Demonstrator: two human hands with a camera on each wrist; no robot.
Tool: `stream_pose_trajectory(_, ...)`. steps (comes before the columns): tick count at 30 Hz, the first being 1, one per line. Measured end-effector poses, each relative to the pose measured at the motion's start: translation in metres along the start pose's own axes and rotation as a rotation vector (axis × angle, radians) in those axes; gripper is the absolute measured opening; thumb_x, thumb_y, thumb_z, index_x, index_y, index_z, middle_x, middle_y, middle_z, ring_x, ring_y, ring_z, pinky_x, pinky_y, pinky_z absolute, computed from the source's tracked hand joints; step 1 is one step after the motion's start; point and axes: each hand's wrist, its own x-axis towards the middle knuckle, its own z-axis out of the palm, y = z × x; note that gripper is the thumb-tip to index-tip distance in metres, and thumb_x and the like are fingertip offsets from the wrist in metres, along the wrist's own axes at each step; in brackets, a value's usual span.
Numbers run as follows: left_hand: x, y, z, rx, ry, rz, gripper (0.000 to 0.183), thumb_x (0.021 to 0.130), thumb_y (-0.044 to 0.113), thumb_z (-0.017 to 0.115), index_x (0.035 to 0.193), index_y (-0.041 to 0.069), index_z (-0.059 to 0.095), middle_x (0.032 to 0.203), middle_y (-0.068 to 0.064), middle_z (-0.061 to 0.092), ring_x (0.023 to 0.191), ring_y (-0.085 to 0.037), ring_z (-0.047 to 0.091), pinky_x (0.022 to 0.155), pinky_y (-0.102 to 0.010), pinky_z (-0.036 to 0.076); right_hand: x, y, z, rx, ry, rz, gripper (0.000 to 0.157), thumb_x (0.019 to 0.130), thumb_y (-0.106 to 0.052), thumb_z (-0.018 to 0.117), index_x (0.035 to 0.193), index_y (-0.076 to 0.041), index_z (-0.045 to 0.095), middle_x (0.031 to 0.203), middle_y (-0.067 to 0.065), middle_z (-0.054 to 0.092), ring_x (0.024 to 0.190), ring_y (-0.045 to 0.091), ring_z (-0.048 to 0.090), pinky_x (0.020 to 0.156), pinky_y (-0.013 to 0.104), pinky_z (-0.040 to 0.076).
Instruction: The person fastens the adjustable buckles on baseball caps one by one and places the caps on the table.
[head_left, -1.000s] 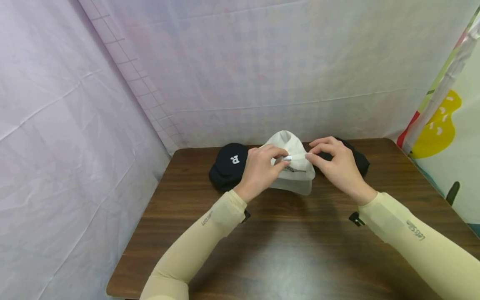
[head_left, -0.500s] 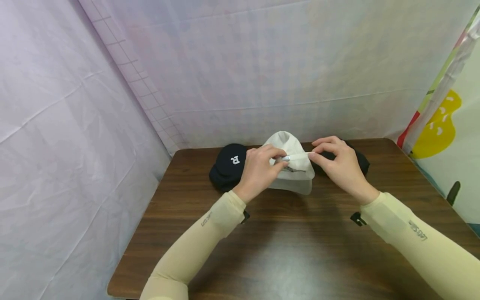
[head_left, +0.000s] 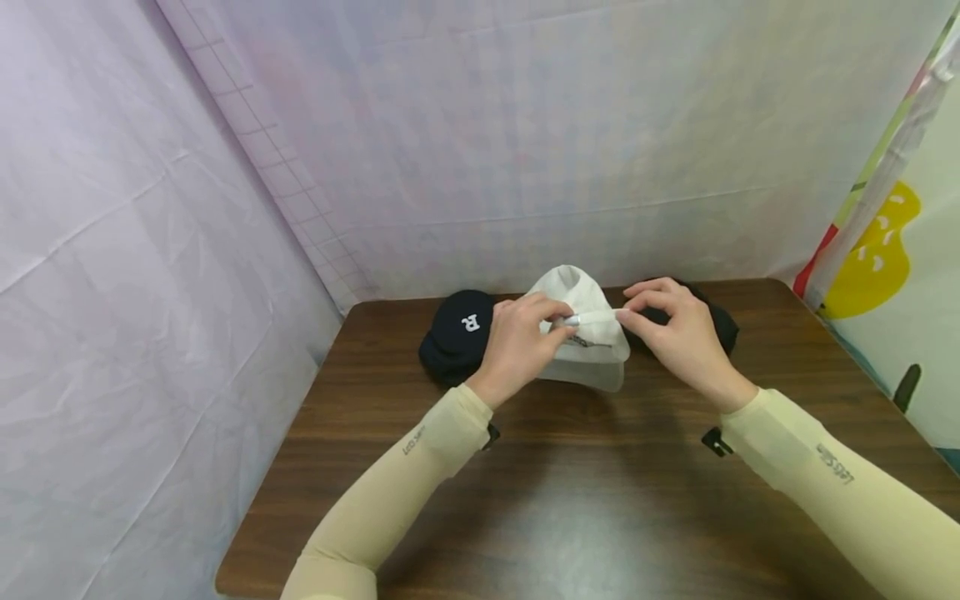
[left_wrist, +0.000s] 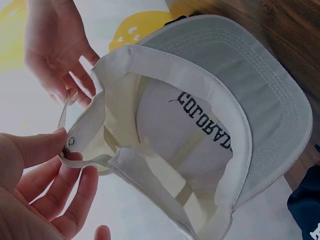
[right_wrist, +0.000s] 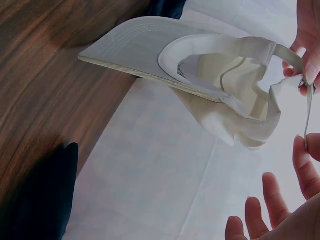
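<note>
Viewing the head frame remotely, I find the white cap just right of centre, between both hands. My left hand pinches the strap at its metal buckle; the fingers of my right hand pinch the strap's far end.

I judge the white cap light and soft, its crown yielding readily, its brim stiffer. The strap looks thin and limp, best taken flat near its tip; the buckle, small and perhaps slippery, seems to want a firm pinch. Nothing appears fragile.

In the left wrist frame the sweatband cuts off the lettering, and fingers cover part of the buckle, so I cannot tell how the strap threads. I cannot settle whether the white cap touches the tabletop. My left hand partly covers the dark cap; my right hides much of a dark item.
</note>
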Motion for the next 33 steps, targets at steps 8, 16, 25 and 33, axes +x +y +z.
stream_pose_trajectory(8, 0.0005, 0.0014, 0.0007, 0.028, -0.008, 0.002, 0.014, 0.088, 0.027, 0.081, 0.101, 0.021, 0.079, 0.091, 0.011, 0.068, 0.083, -0.005, 0.060, 0.085, -0.037, 0.040, -0.0013, 0.0033, 0.0005, -0.007, 0.020, -0.016, 0.015, 0.093, -0.029, 0.075, 0.088, -0.015, 0.075, 0.117, 0.003, 0.065, 0.112, 0.027, 0.055, 0.090, 0.048, 0.040)
stream_pose_trajectory(16, -0.0004, 0.0015, 0.0016, 0.021, -0.007, -0.003, 0.015, 0.087, 0.026, 0.082, 0.101, 0.020, 0.079, 0.091, 0.011, 0.068, 0.083, -0.005, 0.060, 0.084, -0.038, 0.039, -0.0011, 0.0044, 0.0013, 0.002, 0.012, -0.012, 0.014, 0.093, -0.028, 0.075, 0.087, -0.015, 0.075, 0.117, 0.007, 0.065, 0.111, 0.027, 0.054, 0.089, 0.048, 0.039)
stream_pose_trajectory(25, -0.0012, 0.0000, 0.0013, 0.006, 0.007, 0.005, 0.014, 0.087, 0.024, 0.081, 0.101, 0.020, 0.078, 0.090, 0.010, 0.068, 0.078, -0.004, 0.060, 0.088, -0.039, 0.040, 0.0003, 0.0030, 0.0013, 0.002, 0.008, -0.007, 0.016, 0.093, -0.030, 0.074, 0.087, -0.015, 0.075, 0.118, 0.006, 0.065, 0.111, 0.028, 0.054, 0.089, 0.048, 0.039)
stream_pose_trajectory(33, -0.0026, -0.0009, 0.0017, -0.002, 0.005, -0.001, 0.014, 0.088, 0.024, 0.081, 0.101, 0.020, 0.079, 0.091, 0.009, 0.069, 0.080, -0.005, 0.061, 0.090, -0.039, 0.039, 0.0001, 0.0040, 0.0001, -0.005, 0.016, -0.007, 0.017, 0.093, -0.031, 0.074, 0.087, -0.015, 0.075, 0.116, 0.003, 0.065, 0.112, 0.027, 0.054, 0.090, 0.048, 0.039)
